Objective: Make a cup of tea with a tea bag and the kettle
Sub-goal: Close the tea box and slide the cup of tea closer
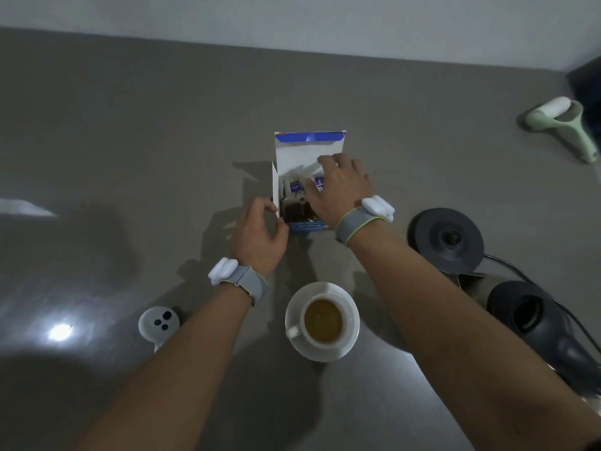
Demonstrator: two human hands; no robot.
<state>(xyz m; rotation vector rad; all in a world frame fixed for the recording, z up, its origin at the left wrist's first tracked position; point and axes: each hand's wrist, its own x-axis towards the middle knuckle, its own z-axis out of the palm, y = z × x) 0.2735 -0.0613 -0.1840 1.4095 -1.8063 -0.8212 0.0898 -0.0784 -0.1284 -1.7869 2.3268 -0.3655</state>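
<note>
Head view: open blue-and-white cardboard tea box (pixel 309 177) sits at frame centre. Left hand (pixel 258 236) pinches its lower-left corner w/ curled fingers; right hand (pixel 341 187) reaches inside, seemingly pinching a paper tea bag (pixel 318 183), though blurred. Bags are light, soft, tearable; take by the tag. White ceramic cup (pixel 322 320) holds brownish liquid, bottom centre; black kettle (pixel 533 317) lower right.
</note>
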